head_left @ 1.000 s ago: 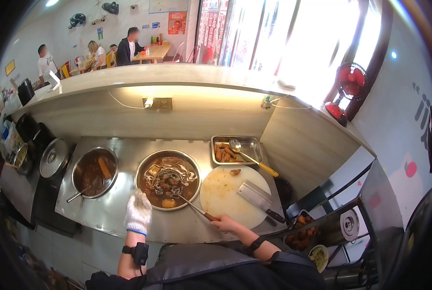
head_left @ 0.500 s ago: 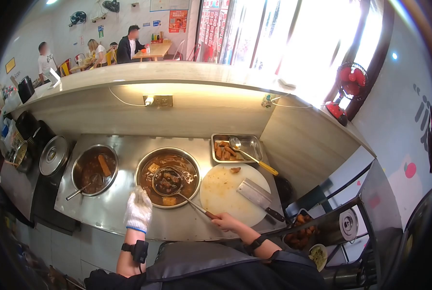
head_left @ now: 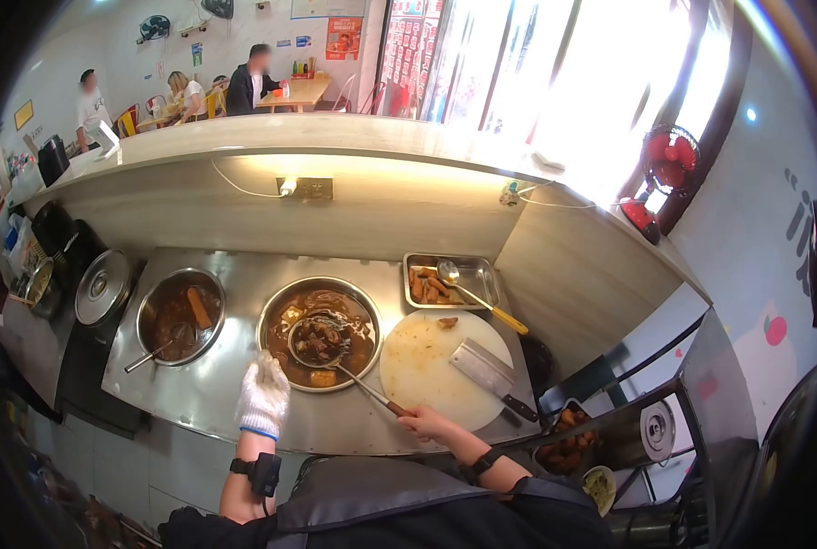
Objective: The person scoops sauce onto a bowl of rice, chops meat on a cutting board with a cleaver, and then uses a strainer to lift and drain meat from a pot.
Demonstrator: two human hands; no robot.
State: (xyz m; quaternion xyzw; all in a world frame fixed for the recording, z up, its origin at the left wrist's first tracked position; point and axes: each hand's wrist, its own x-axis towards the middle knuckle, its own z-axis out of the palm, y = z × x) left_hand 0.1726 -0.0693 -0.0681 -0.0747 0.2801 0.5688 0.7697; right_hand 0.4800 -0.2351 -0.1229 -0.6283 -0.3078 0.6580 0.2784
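My right hand [head_left: 424, 424] is wrapped round the wooden handle of a strainer ladle [head_left: 363, 379]. The ladle's round bowl lies in the brown broth of the middle pot [head_left: 373, 314], holding dark chunks of food [head_left: 317, 341]. A square golden piece [head_left: 322, 377] floats beside it near the pot's front rim, and another pale piece is farther back. In a white knit glove, my left hand [head_left: 264, 399] hovers by the pot's left front rim, its fingers stretched forward; I see nothing in it.
Left stands another pot [head_left: 219, 331] with a ladle in it. Right are a round white cutting board [head_left: 418, 371], a cleaver [head_left: 483, 368] with its black handle towards me, and a steel tray [head_left: 478, 274] of browned food with a yellow-handled spoon [head_left: 495, 313]. A high counter [head_left: 335, 135] closes the back.
The view has shifted slightly. The broth's surface pattern and the chunks in the strainer ladle look a little different. Both hands stay almost where they were.
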